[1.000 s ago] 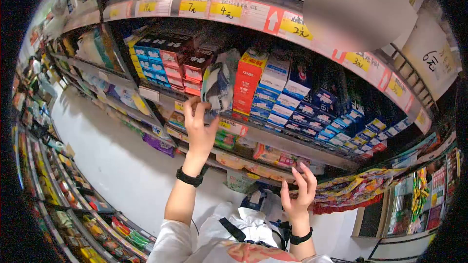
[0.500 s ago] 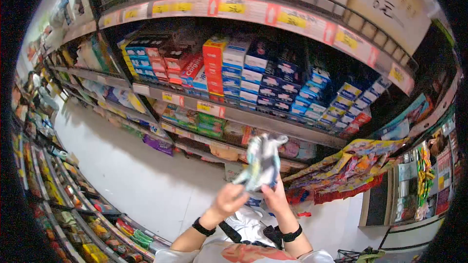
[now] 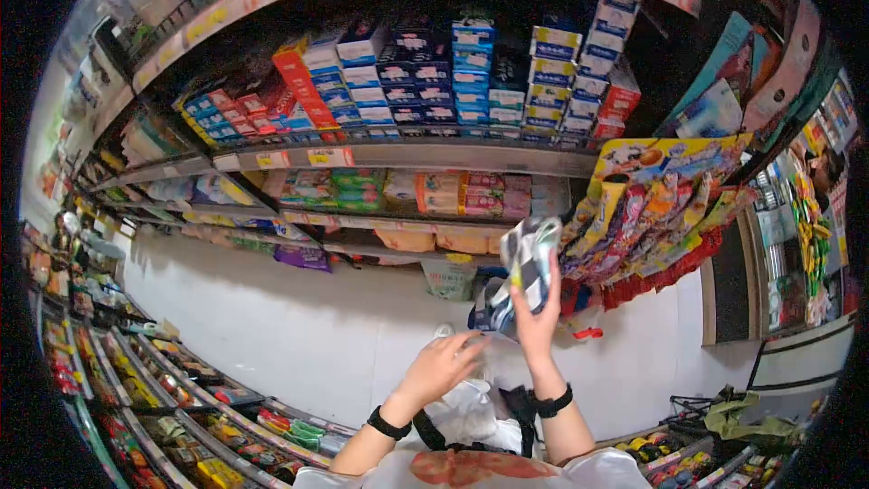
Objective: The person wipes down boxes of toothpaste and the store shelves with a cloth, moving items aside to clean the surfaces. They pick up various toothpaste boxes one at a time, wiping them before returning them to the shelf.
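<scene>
they wear black wristbands (image 3: 389,424) and a red-printed shirt (image 3: 480,467).

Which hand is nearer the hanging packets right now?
Right. The right hand, holding the checked bundle, is below and left of the hanging packets in view; the left hand is farther left and lower.

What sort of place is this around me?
Probably a shop or supermarket aisle: boxes stacked on shelves, price tags along the edges, and packets hanging at the end.
</scene>
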`<state>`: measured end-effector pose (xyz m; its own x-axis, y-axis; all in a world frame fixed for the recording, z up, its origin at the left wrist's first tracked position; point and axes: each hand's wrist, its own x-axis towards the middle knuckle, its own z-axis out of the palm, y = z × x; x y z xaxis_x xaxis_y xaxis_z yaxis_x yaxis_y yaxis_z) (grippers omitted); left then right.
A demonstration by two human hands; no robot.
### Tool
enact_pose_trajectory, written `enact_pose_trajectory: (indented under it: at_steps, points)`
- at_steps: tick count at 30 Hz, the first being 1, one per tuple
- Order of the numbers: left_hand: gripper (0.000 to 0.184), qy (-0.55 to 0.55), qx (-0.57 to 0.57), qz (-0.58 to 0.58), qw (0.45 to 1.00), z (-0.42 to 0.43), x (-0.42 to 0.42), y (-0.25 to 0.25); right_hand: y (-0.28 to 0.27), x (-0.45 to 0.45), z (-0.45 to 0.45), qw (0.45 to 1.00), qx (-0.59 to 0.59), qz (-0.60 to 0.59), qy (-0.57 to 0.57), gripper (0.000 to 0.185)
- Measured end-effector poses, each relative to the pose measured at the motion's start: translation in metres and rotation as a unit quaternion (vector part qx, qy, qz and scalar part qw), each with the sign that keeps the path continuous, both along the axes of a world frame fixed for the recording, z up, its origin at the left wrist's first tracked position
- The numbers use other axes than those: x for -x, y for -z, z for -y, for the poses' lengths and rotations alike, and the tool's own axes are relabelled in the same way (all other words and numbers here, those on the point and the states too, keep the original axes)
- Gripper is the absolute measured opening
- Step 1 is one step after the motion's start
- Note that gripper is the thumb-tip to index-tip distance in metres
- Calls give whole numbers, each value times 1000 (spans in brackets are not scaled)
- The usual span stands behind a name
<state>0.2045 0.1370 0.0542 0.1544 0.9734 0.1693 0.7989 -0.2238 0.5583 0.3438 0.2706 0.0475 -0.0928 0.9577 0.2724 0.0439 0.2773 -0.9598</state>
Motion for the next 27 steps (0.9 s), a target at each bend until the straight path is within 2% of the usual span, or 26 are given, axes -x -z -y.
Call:
enact_pose_trajectory:
  at_steps: [2,5,11,15,18,21,25,27]
  points:
    - [39,-10,17,5,1000,4,-2,8,-22,-10,-14,993,-45,92,53,68]
    - [39,-26,44,12,999,12,4,11,-24,-16,-31,974,-117,142,130,68]
    - [36,-76,50,2,996,20,52,21,-28,-8,-17,977,-141,116,114,68]
    - [33,-106,60,13,992,20,82,22,-36,26,-29,953,-209,131,177,71]
    - [32,-115,32,20,993,25,115,37,-37,67,-50,942,-207,146,221,68]
    - [34,-125,19,23,992,33,165,39,-19,126,-66,957,-201,115,173,67]
    - [35,-170,32,37,984,55,250,51,2,229,-52,949,-238,179,106,63]
    - [35,-207,28,24,978,71,291,56,9,281,-37,942,-261,196,76,68]
